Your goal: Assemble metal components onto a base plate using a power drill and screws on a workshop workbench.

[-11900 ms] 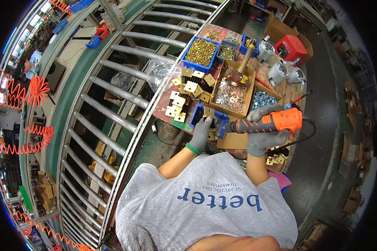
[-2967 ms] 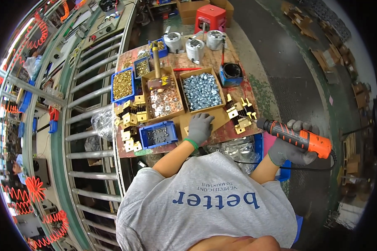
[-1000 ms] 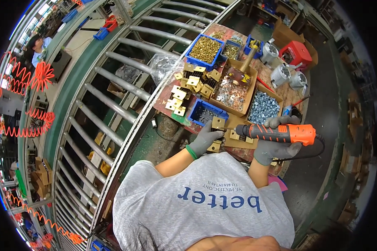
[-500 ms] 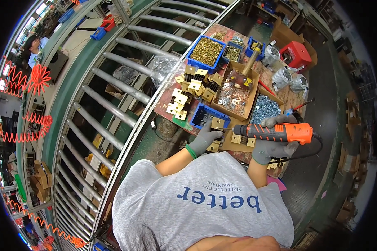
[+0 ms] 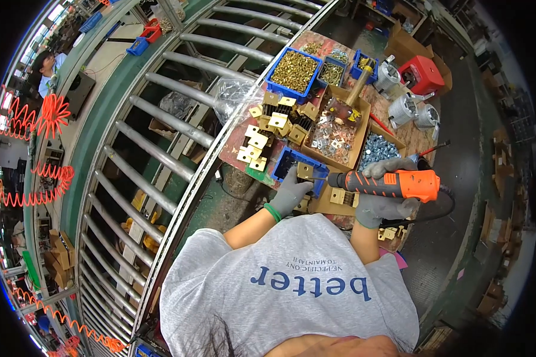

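My left hand (image 5: 292, 195), in a grey glove, is closed on a small brass-coloured block (image 5: 304, 171) with a hole in its face, above the rim of a blue bin (image 5: 283, 165). My right hand (image 5: 382, 210), also gloved, is wrapped round an orange and black power screwdriver (image 5: 393, 184) lying level, its bit pointing left. The bit's tip is at the block's right side; whether it touches a screw I cannot tell. More brass blocks (image 5: 343, 197) lie on cardboard below the screwdriver.
Stacked brass-coloured parts (image 5: 278, 120) stand left of a cardboard box (image 5: 356, 156) of small metal pieces, with a mallet on it. Blue bins (image 5: 293, 74) of fasteners, silver screws (image 5: 380, 150) and a red stool (image 5: 421, 76) are farther off. A roller conveyor (image 5: 167, 113) runs along the left.
My left hand and the brass block have shifted slightly left and up. The screwdriver has moved a little left, and its rear end has dropped lower.
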Demonstrator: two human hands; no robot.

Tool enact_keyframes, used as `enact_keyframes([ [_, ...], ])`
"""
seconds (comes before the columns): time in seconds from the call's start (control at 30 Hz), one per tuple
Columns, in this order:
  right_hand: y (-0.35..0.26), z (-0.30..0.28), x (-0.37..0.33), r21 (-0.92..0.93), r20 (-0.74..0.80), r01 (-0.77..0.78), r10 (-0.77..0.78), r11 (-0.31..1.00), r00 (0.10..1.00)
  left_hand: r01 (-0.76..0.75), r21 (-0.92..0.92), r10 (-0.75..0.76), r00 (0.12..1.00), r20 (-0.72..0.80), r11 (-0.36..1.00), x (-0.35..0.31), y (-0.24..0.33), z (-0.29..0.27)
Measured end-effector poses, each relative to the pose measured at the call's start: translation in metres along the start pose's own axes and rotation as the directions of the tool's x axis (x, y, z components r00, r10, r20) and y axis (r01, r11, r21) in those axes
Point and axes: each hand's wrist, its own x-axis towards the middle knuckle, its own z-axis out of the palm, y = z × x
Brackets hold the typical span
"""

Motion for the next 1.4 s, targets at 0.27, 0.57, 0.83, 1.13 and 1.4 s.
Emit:
enact_keyframes([
  [0.27, 0.029, -0.002, -0.006, -0.316, -0.245, 0.083, -0.165, 0.945, 0.955, 0.107, -0.511, -0.115, 0.993, 0.016, 0.853, -0.01, 0.021, -0.005],
  [0.57, 0.019, 0.007, -0.001, -0.243, -0.227, 0.044, -0.101, 0.969, 0.969, 0.194, -0.534, -0.189, 0.98, 0.064, 0.823, -0.004, 0.016, -0.011],
  [0.83, 0.021, 0.008, -0.003, -0.241, -0.261, 0.077, -0.141, 0.967, 0.955, 0.205, -0.684, -0.205, 0.975, 0.083, 0.7, -0.005, 0.029, -0.004],
  [1.13, 0.014, 0.01, -0.004, -0.162, -0.216, 0.047, -0.082, 0.986, 0.973, 0.178, -0.681, -0.267, 0.963, -0.027, 0.71, 0.003, 0.016, -0.01],
  [1.4, 0.03, 0.015, -0.006, -0.341, -0.273, 0.082, -0.182, 0.937, 0.945, 0.1, -0.72, -0.19, 0.981, -0.045, 0.687, 0.003, 0.015, -0.01],
])
